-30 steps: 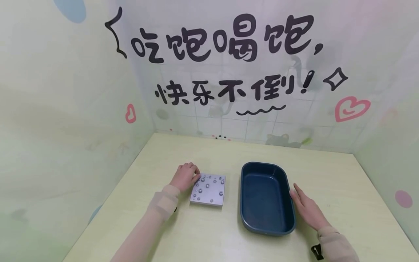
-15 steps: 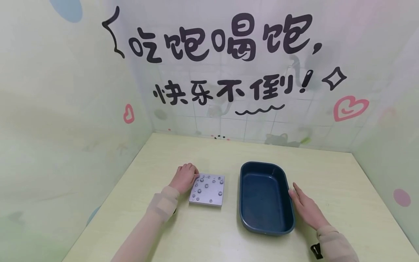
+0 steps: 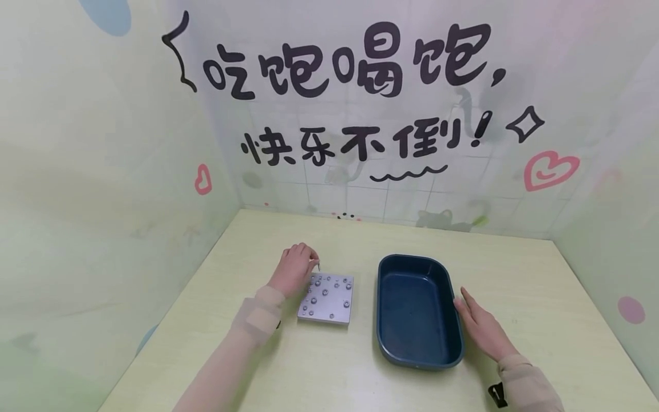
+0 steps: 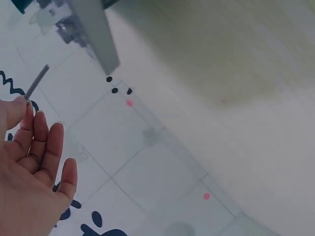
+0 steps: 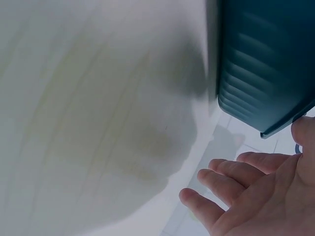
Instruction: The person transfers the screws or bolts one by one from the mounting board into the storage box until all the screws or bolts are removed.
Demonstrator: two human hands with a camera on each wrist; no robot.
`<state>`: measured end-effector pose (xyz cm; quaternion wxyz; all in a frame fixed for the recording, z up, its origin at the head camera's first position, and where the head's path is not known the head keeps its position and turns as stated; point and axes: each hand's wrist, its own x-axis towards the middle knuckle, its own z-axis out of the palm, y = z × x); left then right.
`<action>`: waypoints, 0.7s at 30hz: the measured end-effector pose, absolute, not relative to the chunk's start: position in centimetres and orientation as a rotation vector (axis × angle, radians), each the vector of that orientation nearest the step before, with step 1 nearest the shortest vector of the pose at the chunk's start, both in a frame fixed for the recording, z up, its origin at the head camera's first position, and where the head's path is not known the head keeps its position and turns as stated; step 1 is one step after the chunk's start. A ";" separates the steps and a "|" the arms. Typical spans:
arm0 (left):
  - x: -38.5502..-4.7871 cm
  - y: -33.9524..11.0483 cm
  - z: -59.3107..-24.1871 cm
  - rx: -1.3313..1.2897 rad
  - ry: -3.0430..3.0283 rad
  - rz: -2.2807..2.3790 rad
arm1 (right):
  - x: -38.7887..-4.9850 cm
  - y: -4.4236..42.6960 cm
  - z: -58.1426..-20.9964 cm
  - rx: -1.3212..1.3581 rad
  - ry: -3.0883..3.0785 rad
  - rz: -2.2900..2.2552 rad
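Between thumb and fingertip my left hand [image 3: 294, 270] pinches a thin threaded metal screw [image 4: 37, 81]. In the head view the hand is at the upper left corner of a square metal plate [image 3: 337, 309], and the screw points down, just above the plate's far edge. Several screw heads of different sizes stand up from that plate. To the right lies a deep dark blue rectangular basin [image 3: 421, 365]. My right hand [image 3: 486, 332] touches its right rim with the thumb, the other fingers extended beside the wall, as the right wrist view shows.
Both things rest on a pale wood-grain table [image 3: 360, 389]. A printed wall sheet [image 3: 355, 194] closes off the back, with further sheets along the left and right sides. A gap of bare tabletop separates plate and basin.
My left hand has risen from the plate's upper left corner, slightly away and up, and a screw now shows in its fingertips. The right hand and basin have stayed put.
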<state>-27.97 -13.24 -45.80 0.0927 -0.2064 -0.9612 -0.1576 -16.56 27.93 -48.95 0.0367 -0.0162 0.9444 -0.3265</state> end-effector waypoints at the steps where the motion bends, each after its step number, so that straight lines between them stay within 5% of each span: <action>1: -27.8 -12.7 -45.4 -0.630 -2.852 -0.473 | -16.5 28.0 -49.0 -0.049 2.901 -1.002; 21: -25.0 -1.5 -43.5 -1.077 -2.745 -0.262 | -16.4 27.8 -49.2 -0.025 2.902 -1.011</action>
